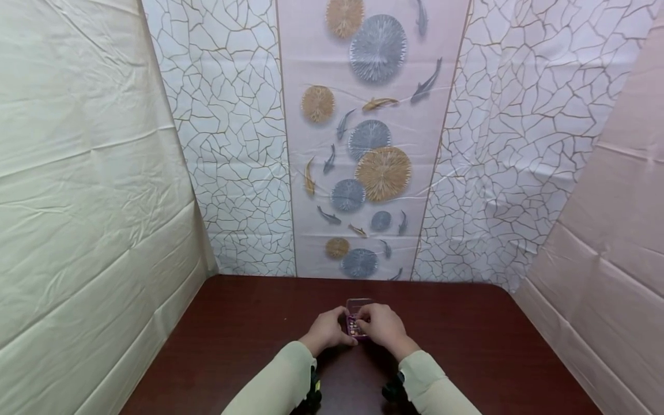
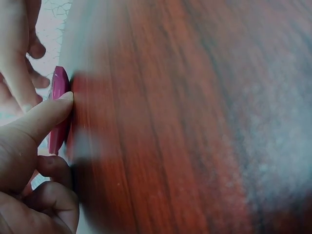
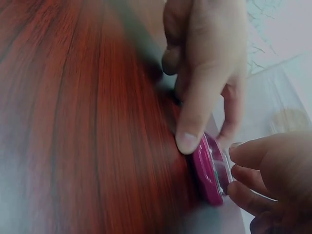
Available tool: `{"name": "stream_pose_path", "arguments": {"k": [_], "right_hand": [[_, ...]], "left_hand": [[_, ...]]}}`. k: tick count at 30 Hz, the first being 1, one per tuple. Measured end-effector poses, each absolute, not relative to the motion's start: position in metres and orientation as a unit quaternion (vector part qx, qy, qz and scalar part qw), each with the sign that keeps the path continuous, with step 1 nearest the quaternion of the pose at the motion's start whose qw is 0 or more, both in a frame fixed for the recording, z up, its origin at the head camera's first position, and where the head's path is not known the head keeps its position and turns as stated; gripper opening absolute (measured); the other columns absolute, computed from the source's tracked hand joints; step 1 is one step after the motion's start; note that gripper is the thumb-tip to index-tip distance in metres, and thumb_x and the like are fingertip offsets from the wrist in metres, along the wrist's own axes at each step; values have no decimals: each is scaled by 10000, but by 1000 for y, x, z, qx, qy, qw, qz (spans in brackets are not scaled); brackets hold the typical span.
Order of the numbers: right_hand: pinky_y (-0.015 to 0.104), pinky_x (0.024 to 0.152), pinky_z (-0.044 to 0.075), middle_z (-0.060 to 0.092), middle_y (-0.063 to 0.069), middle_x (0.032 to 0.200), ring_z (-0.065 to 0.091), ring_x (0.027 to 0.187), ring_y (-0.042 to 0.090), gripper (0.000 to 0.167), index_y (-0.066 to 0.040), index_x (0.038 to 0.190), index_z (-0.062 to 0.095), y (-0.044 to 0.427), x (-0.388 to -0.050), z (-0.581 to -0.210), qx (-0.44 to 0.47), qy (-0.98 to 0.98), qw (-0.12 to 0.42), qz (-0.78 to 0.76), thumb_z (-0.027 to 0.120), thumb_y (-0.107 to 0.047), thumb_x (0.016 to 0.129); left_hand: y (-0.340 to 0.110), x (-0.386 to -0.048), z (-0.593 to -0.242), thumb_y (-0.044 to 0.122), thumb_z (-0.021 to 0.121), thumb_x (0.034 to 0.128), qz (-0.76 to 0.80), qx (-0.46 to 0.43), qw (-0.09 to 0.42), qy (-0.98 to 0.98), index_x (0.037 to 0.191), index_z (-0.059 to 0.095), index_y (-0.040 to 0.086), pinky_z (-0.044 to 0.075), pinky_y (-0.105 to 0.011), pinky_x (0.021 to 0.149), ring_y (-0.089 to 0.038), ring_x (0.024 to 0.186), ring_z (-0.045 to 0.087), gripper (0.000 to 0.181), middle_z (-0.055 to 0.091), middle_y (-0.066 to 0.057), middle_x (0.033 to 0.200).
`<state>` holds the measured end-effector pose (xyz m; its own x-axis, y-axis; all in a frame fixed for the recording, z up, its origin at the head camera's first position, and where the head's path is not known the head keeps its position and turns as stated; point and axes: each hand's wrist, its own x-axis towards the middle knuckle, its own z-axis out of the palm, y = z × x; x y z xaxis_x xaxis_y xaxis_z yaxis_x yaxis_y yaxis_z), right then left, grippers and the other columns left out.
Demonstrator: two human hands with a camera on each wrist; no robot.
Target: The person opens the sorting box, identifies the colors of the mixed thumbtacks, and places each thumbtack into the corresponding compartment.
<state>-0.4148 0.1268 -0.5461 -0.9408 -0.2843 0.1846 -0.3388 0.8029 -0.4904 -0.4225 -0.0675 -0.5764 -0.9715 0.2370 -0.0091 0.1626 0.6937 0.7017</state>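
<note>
A small magenta case (image 3: 206,174) sits on the table with its clear lid (image 1: 359,301) raised at the back. Several small round bits, some pale and some yellow, show in its compartments in the head view. My left hand (image 1: 325,331) holds the case from the left, its thumb along the near edge and its fingers toward the far side. From the right, my right hand (image 1: 385,328) bends its fingers over the case. In the right wrist view its fingertips (image 3: 237,171) are at the open face; whether they pinch anything is hidden.
The dark red-brown tabletop (image 1: 249,323) runs back to a patterned cloth wall (image 1: 358,242). Plain cream cloth hangs at the left (image 1: 104,202) and the right (image 1: 596,242). Dark straps with devices (image 1: 313,389) sit on both wrists.
</note>
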Motion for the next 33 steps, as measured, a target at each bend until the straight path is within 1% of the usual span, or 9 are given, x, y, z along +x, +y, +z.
{"name": "stream_pose_path", "arguments": {"k": [5, 8, 15, 20, 24, 26, 28, 31, 33], "right_hand": [[400, 694, 590, 744, -73, 900, 664, 769, 98, 89, -133, 987, 831, 144, -408, -545, 128, -944, 63, 299, 836, -221, 1002], [417, 733, 601, 746, -76, 892, 675, 794, 103, 59, -148, 960, 829, 153, -407, -545, 117, -942, 69, 308, 840, -194, 996], [379, 653, 570, 708, -70, 781, 643, 687, 106, 79, -154, 923, 823, 165, -401, -550, 107, -937, 45, 328, 828, -158, 1002], [331, 589, 558, 710, -56, 737, 680, 645, 119, 120, -126, 913, 833, 170, -396, -551, 101, -928, 36, 357, 801, -148, 1027], [337, 554, 577, 735, -27, 752, 723, 649, 136, 151, -97, 906, 844, 172, -394, -548, 95, -915, 21, 391, 786, -140, 1038], [348, 542, 589, 749, -9, 765, 738, 651, 145, 150, -76, 916, 847, 173, -393, -547, 92, -908, 10, 408, 785, -135, 1038], [352, 548, 602, 761, 6, 777, 747, 657, 151, 144, -64, 929, 848, 173, -392, -547, 90, -903, -1, 420, 782, -128, 1039], [348, 561, 613, 769, 14, 786, 754, 665, 155, 148, -52, 931, 852, 172, -390, -549, 91, -898, -14, 430, 776, -117, 1040], [344, 561, 614, 769, 17, 782, 754, 663, 156, 148, -47, 924, 852, 171, -388, -552, 92, -896, -16, 434, 777, -107, 1036]], "left_hand": [[-69, -421, -576, 270, 1046, 764, 387, 115, 50, 913, 1322, 679, 178, 552, -449, 776, -204, 808, 591, 675, 665, 5, 960], [-71, -418, -574, 255, 1044, 766, 391, 119, 46, 911, 1351, 673, 151, 538, -434, 753, -195, 791, 581, 701, 653, 4, 933], [-72, -419, -573, 294, 1037, 780, 421, 125, 54, 897, 1384, 639, 96, 502, -360, 647, -176, 728, 600, 750, 651, -15, 863], [-70, -425, -568, 423, 923, 914, 454, 122, 37, 882, 1414, 664, 113, 497, -346, 599, -168, 684, 607, 643, 659, -24, 840], [-69, -432, -560, 545, 737, 1041, 482, 104, -3, 870, 1398, 728, 146, 544, -400, 739, -171, 848, 645, 535, 722, -22, 1029], [-68, -435, -556, 564, 646, 1090, 507, 90, -4, 858, 1359, 760, 143, 568, -430, 789, -222, 907, 675, 512, 743, -56, 1081], [-68, -436, -552, 522, 594, 1129, 529, 76, -1, 845, 1318, 788, 129, 591, -424, 799, -264, 936, 703, 477, 756, -81, 1088], [-68, -435, -550, 413, 575, 1162, 554, 54, 13, 831, 1260, 815, 88, 615, -399, 728, -333, 884, 720, 416, 752, -146, 1000], [-68, -433, -551, 360, 593, 1161, 557, 41, 14, 829, 1228, 829, 78, 621, -372, 714, -313, 885, 727, 373, 756, -129, 996]]}}
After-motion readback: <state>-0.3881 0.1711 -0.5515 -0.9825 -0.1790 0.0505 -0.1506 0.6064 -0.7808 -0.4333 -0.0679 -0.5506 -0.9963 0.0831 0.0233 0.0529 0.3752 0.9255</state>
